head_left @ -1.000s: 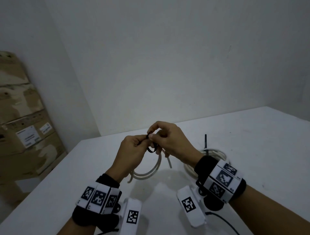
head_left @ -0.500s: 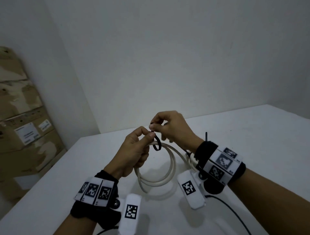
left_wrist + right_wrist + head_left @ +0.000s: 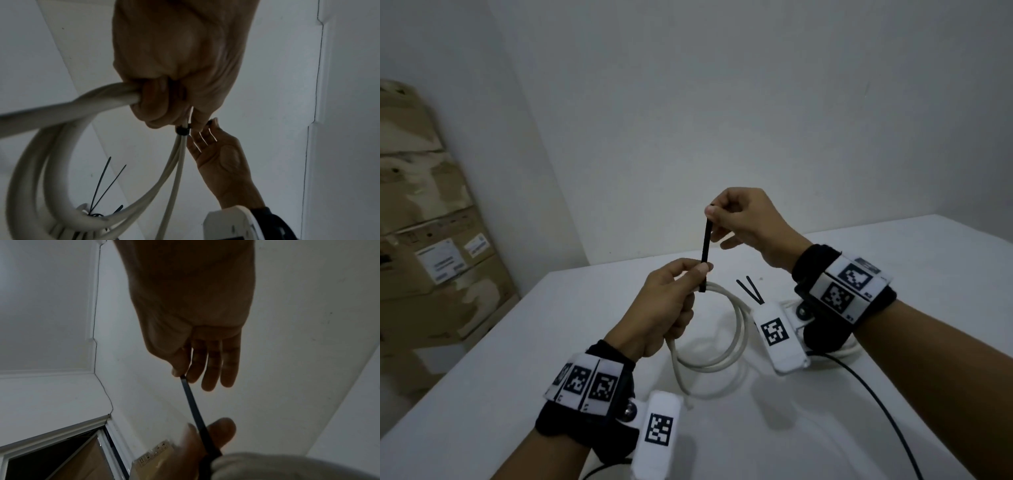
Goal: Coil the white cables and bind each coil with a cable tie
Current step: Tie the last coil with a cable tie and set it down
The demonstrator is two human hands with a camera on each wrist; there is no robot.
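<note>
My left hand (image 3: 688,277) grips a white cable coil (image 3: 729,346) above the table, pinching it where a black cable tie (image 3: 706,253) wraps round the strands. The tie's band (image 3: 182,130) sits tight on the cable (image 3: 61,112) just below my left fingers. My right hand (image 3: 717,214) pinches the tie's free end between thumb and forefinger, with the tail (image 3: 194,408) stretched straight up from the coil. A second white coil (image 3: 851,347) lies on the table under my right wrist, with two black tie tails (image 3: 751,291) sticking up from it.
The white table (image 3: 911,281) stands in a corner of grey walls. Stacked cardboard boxes (image 3: 431,246) stand on the left beside the table. A black lead (image 3: 876,401) runs from my right wrist camera across the table toward the lower right.
My right hand has risen away from the left, drawing the tie's tail up and closing the loop that hung loose round the coil. The left hand stayed on the coil.
</note>
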